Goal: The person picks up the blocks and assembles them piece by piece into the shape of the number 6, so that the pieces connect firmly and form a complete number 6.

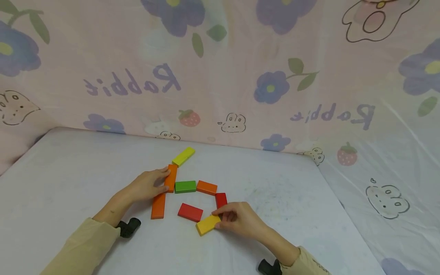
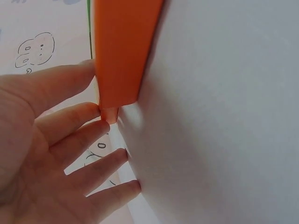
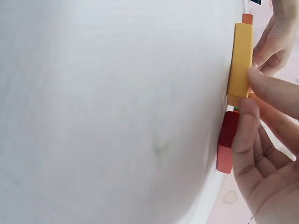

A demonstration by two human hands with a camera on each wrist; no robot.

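Note:
On the white tabletop, my right hand (image 1: 242,219) pinches the right end of a yellow block (image 1: 207,225) between thumb and fingers. In the right wrist view this yellow block (image 3: 240,60) lies low by the surface. Beside that hand sits a red block (image 1: 221,199), partly covered by the fingers. My left hand (image 1: 148,184) has its thumb and fingers resting against the upper orange block (image 1: 170,178), fingers fairly straight in the left wrist view. A lower orange block (image 1: 158,206) continues that line. Touching or nearly touching it on the right are a green block (image 1: 185,186) and an orange block (image 1: 207,187).
Another red block (image 1: 190,212) lies left of the yellow one, near its corner. A lime-yellow block (image 1: 183,156) slants off the top of the orange line. Behind the white tabletop (image 1: 275,183) hangs a printed cloth (image 1: 213,88) with flowers and rabbits.

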